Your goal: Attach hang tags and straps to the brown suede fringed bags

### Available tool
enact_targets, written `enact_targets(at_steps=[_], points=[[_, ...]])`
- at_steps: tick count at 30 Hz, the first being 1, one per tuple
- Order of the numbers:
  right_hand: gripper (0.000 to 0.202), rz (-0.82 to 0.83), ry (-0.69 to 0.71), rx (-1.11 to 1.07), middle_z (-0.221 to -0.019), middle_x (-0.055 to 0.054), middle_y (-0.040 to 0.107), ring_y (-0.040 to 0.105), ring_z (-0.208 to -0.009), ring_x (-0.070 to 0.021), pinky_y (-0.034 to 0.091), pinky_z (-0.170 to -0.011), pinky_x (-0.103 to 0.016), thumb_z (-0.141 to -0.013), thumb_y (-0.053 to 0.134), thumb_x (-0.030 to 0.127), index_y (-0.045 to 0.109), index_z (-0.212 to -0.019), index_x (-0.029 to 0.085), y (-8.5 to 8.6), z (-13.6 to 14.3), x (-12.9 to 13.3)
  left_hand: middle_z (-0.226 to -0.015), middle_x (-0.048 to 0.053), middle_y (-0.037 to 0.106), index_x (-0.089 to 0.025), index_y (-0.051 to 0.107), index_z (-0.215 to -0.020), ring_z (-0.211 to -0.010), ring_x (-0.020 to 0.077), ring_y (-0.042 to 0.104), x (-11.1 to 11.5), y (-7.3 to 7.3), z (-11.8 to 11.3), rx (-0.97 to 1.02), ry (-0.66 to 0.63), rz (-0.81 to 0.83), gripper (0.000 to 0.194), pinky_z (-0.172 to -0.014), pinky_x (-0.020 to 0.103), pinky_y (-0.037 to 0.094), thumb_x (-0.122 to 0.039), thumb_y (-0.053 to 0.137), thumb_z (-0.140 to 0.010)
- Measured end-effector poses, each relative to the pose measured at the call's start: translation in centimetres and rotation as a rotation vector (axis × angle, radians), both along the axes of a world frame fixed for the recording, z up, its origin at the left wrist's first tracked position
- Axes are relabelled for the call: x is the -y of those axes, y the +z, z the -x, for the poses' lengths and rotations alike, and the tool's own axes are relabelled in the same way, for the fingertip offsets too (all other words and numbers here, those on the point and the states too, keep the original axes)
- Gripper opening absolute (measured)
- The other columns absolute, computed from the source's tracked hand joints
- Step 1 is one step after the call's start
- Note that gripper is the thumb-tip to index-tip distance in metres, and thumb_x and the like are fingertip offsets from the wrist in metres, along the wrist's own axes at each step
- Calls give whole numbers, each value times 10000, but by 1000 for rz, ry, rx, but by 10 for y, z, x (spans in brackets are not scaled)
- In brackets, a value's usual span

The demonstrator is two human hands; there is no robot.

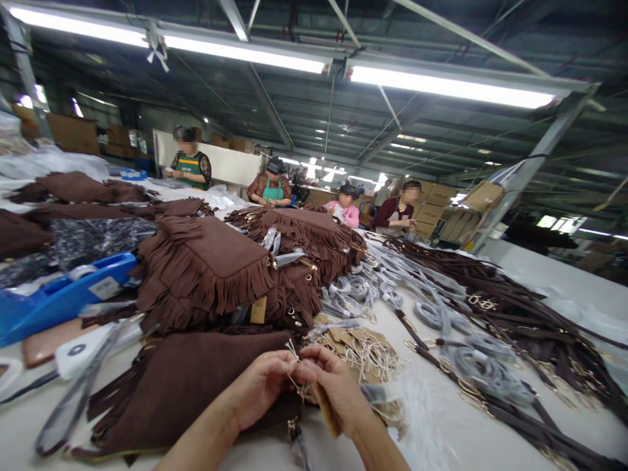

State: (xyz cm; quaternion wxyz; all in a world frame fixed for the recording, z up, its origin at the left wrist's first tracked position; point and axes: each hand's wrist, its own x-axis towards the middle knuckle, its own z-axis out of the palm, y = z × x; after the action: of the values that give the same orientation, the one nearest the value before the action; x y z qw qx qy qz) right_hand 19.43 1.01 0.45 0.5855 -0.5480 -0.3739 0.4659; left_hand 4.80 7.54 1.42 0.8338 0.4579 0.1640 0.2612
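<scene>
A brown fringed bag (196,386) lies flat on the table under my hands. My left hand (267,383) is closed in a pinch on the thin white string (293,353) of a tag. Close against it, my right hand (328,379) pinches the same string, fingertips nearly touching the left ones. The tan cardboard tag (326,409) hangs below my right palm, partly covered by the hand. Just beyond my right hand lies a pile of tan tags with white strings (363,350). A wrapped strap end (297,441) lies below my hands.
Stacked brown fringed bags (210,261) rise ahead. Dark straps with gold clasps (520,314) and plastic-wrapped coiled straps (490,373) cover the right side. A blue tape dispenser (69,294) stands left, near a white tool (93,347). Several people sit or stand across the table.
</scene>
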Motion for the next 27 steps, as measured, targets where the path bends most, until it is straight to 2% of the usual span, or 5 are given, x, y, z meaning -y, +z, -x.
enact_targets(at_steps=[8, 13, 17, 21, 27], points=[[333, -26, 82, -519, -923, -63, 776, 726, -853, -178, 546, -799, -268, -589, 910, 269, 732, -853, 171, 5, -7, 19, -855, 76, 725, -153, 595, -654, -623, 118, 581, -4, -4, 2, 136, 41, 198, 97, -596, 229, 406, -205, 673, -630], [426, -46, 1, -405, -1046, -67, 756, 704, -1012, -230, 532, -904, -325, -569, 907, 279, 741, -952, 193, -2, -9, 21, -1164, 100, 697, -144, 737, -854, -538, 49, 563, -5, -4, 1, 81, 180, 178, 243, -446, 169, 305, -154, 746, -611], [309, -33, 65, 234, -620, 5, 656, 617, -541, -155, 477, -549, -264, -832, 668, 500, 693, -787, 196, -9, -9, 16, -767, 44, 720, -150, 716, -1119, -511, 95, 584, -2, -5, -3, -50, 181, -61, 452, -424, 166, 303, -258, 743, -681], [259, -187, 152, 904, -709, -18, 666, 606, -686, -173, 405, -652, -268, -919, 500, 247, 674, -730, 212, 4, -7, 13, -732, 18, 710, -164, 725, -1078, -553, 147, 607, 2, -5, -4, -173, 194, -393, 396, -506, 225, 424, -203, 674, -687], [135, -136, 64, 936, -731, -11, 642, 578, -706, -178, 391, -659, -268, -870, 503, 225, 621, -807, 205, 16, -9, 7, -827, 34, 720, -244, 761, -834, -796, 199, 646, 6, 15, 8, -468, 338, -1110, 148, -720, 249, 445, -209, 618, -843]])
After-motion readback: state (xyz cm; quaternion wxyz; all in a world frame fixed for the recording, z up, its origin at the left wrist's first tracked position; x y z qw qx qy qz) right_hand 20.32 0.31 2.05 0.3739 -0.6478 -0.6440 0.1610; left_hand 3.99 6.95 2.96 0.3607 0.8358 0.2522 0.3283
